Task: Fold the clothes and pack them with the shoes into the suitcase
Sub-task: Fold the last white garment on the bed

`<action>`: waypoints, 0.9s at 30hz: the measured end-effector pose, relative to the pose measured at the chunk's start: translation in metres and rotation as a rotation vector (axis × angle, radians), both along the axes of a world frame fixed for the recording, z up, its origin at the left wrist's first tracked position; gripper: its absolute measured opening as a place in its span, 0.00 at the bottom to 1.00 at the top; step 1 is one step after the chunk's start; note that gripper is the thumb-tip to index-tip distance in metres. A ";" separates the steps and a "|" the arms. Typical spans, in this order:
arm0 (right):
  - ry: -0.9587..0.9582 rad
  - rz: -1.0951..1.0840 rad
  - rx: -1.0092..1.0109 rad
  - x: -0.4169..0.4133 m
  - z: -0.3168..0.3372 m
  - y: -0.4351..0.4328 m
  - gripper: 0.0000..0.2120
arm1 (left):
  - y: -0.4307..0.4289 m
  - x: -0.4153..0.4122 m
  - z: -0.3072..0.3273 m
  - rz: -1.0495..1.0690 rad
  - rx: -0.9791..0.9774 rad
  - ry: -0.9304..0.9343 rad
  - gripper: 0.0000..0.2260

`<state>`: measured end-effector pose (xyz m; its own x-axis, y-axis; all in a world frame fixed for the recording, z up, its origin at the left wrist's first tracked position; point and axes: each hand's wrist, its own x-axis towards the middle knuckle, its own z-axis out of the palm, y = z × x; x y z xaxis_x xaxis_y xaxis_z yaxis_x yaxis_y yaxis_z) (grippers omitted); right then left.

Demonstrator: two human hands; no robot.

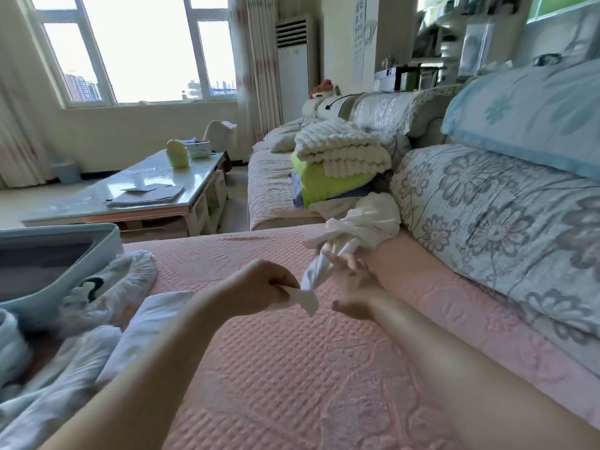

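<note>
Head view, the only one: your left hand (pixel 259 287), centre frame, pinches a corner of the white garment (pixel 363 222) between thumb and curled fingers. The cloth trails from there up and right to a bunched heap against the floral cushion (pixel 487 222). Your right hand (pixel 352 282) sits just right of the left, fingers spread and relaxed, gripping nothing; whether it touches the cloth I cannot tell. The garment is unfolded, so this looks like the start of spreading it on the pink cover (pixel 292 384). Far left, the suitcase (pixel 110 238) lies open, with a patterned garment (pixel 120 284) bunched at its rim, not clearly packed. Lower left, a loose pile (pixel 65 378) of pale clothes waits, unfolded. No shoes that I can make out. Upper middle, a blanket stack (pixel 341 151) sits on the sofa, and a table (pixel 146 190) stands left of it. My read: early days, with most of the folding and all the shoe packing left.
</note>
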<state>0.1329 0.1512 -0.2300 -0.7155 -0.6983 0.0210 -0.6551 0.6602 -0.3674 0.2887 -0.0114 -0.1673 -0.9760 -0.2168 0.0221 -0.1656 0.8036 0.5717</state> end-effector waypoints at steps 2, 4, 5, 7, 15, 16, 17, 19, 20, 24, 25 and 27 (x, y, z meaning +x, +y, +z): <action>0.097 0.012 0.045 0.018 -0.004 -0.009 0.39 | -0.003 0.032 0.009 0.012 0.129 -0.082 0.13; 0.138 0.007 -0.029 0.029 -0.009 -0.019 0.20 | -0.006 0.056 0.013 0.043 0.272 -0.128 0.11; 0.094 0.006 -0.062 0.036 -0.010 -0.023 0.13 | -0.008 0.064 0.012 0.080 0.295 -0.114 0.11; -0.046 -0.021 -0.065 0.053 -0.013 -0.031 0.09 | -0.017 0.075 0.003 0.210 0.205 -0.003 0.14; -0.898 0.238 -0.307 0.104 0.023 -0.024 0.08 | -0.026 0.074 -0.011 0.368 -0.146 0.060 0.25; -0.921 0.254 -0.336 0.099 0.026 -0.020 0.08 | -0.024 0.070 -0.012 0.346 -0.163 0.081 0.26; -0.895 0.209 -0.391 0.092 0.027 -0.018 0.09 | -0.020 0.066 -0.014 0.314 -0.160 0.095 0.27; -0.703 0.037 -0.506 0.076 0.020 -0.018 0.10 | -0.011 0.053 -0.019 0.245 -0.157 0.079 0.27; -0.509 -0.042 -0.497 0.067 0.015 -0.018 0.10 | -0.006 0.046 -0.024 0.218 -0.175 0.062 0.27; 0.118 -0.072 0.114 0.032 -0.012 -0.013 0.33 | 0.003 0.013 -0.051 0.100 -0.292 -0.032 0.28; 0.133 -0.058 0.222 0.025 -0.019 -0.012 0.38 | 0.002 0.006 -0.057 0.080 -0.327 -0.068 0.30; 0.132 -0.035 0.360 0.011 -0.032 -0.013 0.41 | 0.001 -0.006 -0.068 0.047 -0.371 -0.140 0.34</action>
